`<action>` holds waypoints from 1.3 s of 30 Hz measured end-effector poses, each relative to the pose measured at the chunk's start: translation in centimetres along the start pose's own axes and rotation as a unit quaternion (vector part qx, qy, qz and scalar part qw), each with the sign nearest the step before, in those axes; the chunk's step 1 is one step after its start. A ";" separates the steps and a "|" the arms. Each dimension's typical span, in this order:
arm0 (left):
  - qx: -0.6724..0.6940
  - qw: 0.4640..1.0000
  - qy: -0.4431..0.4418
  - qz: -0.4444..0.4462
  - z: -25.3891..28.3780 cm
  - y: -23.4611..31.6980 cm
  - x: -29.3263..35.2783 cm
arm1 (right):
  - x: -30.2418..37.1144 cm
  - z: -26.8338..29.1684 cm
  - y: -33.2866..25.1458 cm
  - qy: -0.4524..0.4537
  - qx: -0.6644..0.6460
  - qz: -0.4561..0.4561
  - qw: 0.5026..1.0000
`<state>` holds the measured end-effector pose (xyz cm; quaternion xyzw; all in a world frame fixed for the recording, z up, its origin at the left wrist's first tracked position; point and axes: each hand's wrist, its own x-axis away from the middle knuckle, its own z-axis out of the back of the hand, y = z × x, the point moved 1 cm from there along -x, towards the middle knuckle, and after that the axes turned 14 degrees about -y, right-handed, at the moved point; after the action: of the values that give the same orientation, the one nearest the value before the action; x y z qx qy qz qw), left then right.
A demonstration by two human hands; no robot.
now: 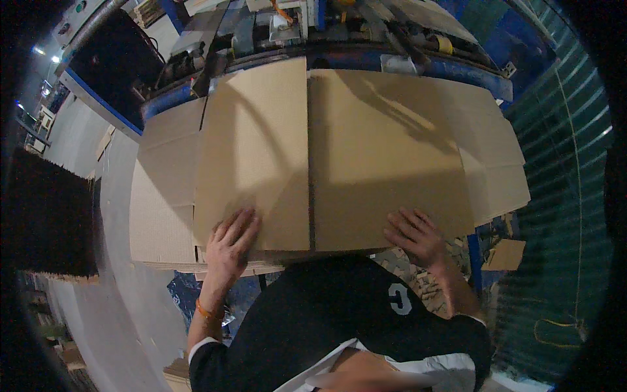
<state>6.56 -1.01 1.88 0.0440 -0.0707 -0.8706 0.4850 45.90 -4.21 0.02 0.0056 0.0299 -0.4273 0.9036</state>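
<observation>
A flat brown cardboard sheet (385, 157) lies in front of me, with a seam down its middle and a narrower left panel (261, 150). My left hand (233, 238) rests on the near left edge of that panel, fingers stretched over the top, thumb side toward the middle. On the near right edge lies my right hand (416, 236), its fingers spread flat on the board. More cardboard sheets lie beneath, showing at the left (163, 189) and at the right (493, 150). The palms' undersides are hidden.
Beyond the cardboard stands a blue machine (457, 75) with rollers and belts across its front. A green corrugated wall (555, 183) runs along the right. Cardboard scraps (431, 294) lie below on the right. At the far left is a tall dark stack (52, 215).
</observation>
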 end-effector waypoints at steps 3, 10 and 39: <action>-0.060 0.997 -0.038 -0.018 0.4 -0.1 -1.0 | -0.6 -0.3 0.8 -0.043 0.012 -0.005 0.999; -0.041 0.997 -0.022 -0.054 0.3 -2.3 -2.2 | -3.8 -1.6 4.9 -0.052 0.011 0.008 0.999; 0.317 0.702 0.305 0.561 -3.6 -18.6 11.7 | 14.7 -5.1 20.2 0.154 0.004 -0.728 0.668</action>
<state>-14.69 -1.60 -4.90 0.4100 -0.2021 -0.3028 0.8363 70.54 -2.50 -6.29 0.0514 0.1611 -0.9426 0.2878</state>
